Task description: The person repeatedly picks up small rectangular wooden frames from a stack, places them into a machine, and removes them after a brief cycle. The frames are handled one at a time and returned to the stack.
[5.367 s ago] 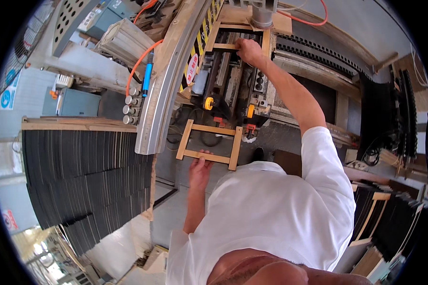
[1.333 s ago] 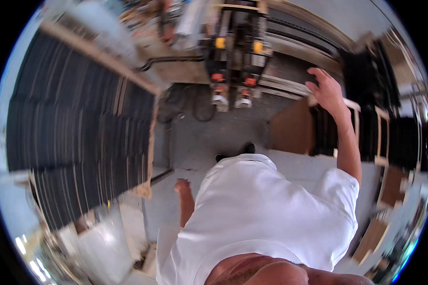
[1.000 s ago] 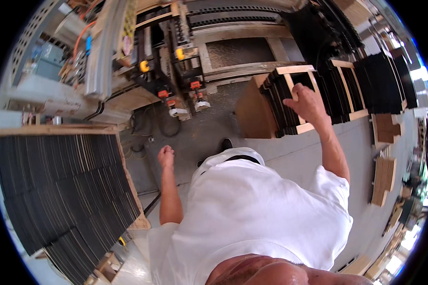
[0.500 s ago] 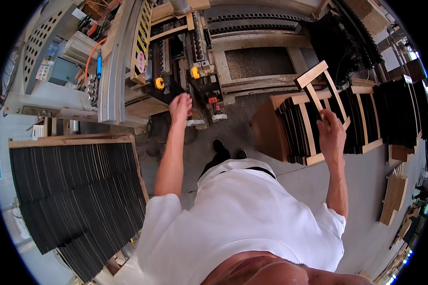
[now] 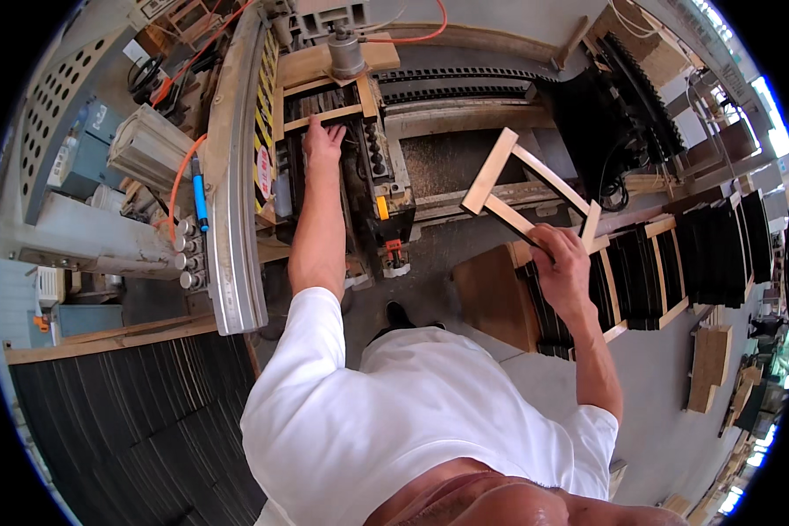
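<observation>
My right hand grips one bar of a pale rectangular wooden frame with dark edges, raised above the stacks on the right. My left hand reaches into the machine with fingers apart, at the near bar of a second wooden frame. That frame lies on the machine bed beneath a metal cylinder. Whether the fingertips press on its bar or only lie beside it, I cannot tell. Nothing shows held in the left hand.
Stacks of similar dark-edged frames stand on the right beside a brown panel. A metal rail borders the machine on the left. Dark stacked strips fill the lower left. Toothed black chains run behind.
My left hand has moved forward into the machine, up to the frame there. The right hand has brought its wooden frame leftward, away from the stacks. My view has shifted toward the machine.
</observation>
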`<state>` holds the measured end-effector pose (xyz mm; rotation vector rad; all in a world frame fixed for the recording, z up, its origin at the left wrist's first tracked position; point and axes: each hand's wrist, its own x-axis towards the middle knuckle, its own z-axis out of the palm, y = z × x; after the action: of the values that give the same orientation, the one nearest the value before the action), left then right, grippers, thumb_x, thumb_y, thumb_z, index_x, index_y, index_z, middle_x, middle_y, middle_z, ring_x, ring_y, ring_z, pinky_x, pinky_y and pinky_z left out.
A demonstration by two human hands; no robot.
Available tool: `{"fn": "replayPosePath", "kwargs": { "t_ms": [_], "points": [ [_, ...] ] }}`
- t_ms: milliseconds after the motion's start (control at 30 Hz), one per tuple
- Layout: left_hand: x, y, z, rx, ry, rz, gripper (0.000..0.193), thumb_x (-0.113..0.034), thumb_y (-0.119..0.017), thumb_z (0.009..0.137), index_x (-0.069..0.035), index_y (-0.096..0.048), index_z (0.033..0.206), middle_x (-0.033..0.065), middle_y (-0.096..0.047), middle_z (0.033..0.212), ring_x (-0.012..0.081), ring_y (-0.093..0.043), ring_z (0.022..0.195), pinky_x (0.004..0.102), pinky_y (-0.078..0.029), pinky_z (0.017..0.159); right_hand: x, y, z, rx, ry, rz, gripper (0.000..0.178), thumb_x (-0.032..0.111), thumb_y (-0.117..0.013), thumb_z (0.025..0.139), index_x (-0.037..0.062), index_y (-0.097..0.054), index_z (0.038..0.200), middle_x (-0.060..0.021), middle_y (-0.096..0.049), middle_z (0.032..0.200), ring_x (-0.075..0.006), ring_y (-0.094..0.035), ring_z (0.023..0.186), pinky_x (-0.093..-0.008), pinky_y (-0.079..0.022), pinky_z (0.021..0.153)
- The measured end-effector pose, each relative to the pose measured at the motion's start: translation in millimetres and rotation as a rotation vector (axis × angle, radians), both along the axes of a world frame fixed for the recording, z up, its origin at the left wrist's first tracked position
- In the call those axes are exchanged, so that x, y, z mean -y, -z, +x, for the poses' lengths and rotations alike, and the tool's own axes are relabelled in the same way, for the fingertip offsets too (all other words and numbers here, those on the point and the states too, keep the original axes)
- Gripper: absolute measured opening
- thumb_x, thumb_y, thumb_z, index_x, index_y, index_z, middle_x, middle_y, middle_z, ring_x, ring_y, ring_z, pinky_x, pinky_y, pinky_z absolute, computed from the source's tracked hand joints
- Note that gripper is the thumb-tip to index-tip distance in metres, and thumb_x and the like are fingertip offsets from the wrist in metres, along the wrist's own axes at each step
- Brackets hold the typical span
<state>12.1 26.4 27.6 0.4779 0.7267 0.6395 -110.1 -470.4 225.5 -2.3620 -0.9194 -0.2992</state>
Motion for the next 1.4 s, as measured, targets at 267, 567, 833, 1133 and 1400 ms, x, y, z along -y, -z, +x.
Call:
{"fn": "replayPosePath", "kwargs": {
  "t_ms": [267,567,833,1133,1400],
  "points": [
    [52,14,-58,0.02,0.006,-0.061,0.049,-0.023,-0.06,0.095,0.003,-0.041,0.132,0.0245,-0.045,0.13,0.0383,-0.052,0.118,0.0465,-0.052,0.096,-129,33,60,0.16,-0.297,-0.026,0.026,0.002,-0.068,0.074,0.0079,-0.065,0.1,-0.0064,-0.067,0.1,-0.0287,-0.06,0.093,-0.0392,-0.049,0.083],
    [107,5,-150,0.285,0.302,0.048,0.018,-0.008,-0.053,0.09,-0.008,-0.057,0.108,0.0054,-0.06,0.111,0.0232,-0.055,0.11,0.0452,-0.041,0.102,-283,103,99,0.166,-0.633,-0.074,0.026,0.009,-0.065,0.076,0.0097,-0.061,0.101,-0.0085,-0.067,0.093,-0.0301,-0.06,0.094,-0.0425,-0.046,0.083],
    [108,17,-139,0.338,0.112,0.004,0.026,-0.013,-0.053,0.097,-0.007,-0.053,0.122,0.0078,-0.058,0.12,0.0233,-0.054,0.113,0.0436,-0.04,0.102,-300,122,120,0.095,-0.738,-0.084,0.031,0.008,-0.07,0.074,0.0075,-0.055,0.101,-0.0127,-0.067,0.087,-0.0348,-0.061,0.09,-0.0448,-0.046,0.081],
    [195,-5,-239,0.16,0.032,0.028,0.037,-0.013,-0.05,0.099,-0.008,-0.045,0.136,0.0092,-0.052,0.134,0.0271,-0.047,0.129,0.0436,-0.037,0.108,-368,143,184,0.081,-0.684,-0.04,0.028,0.004,-0.066,0.074,0.0056,-0.056,0.1,-0.0145,-0.068,0.09,-0.0374,-0.061,0.093,-0.0477,-0.046,0.081],
    [264,-20,-333,0.13,-0.15,-0.021,0.036,-0.01,-0.051,0.099,-0.007,-0.047,0.134,0.0092,-0.056,0.13,0.0272,-0.051,0.126,0.0443,-0.042,0.105,-393,165,201,0.015,-0.723,0.048,0.026,0.002,-0.06,0.071,0.0061,-0.058,0.097,-0.0161,-0.066,0.085,-0.0388,-0.061,0.086,-0.0493,-0.047,0.078]
  ]
}}
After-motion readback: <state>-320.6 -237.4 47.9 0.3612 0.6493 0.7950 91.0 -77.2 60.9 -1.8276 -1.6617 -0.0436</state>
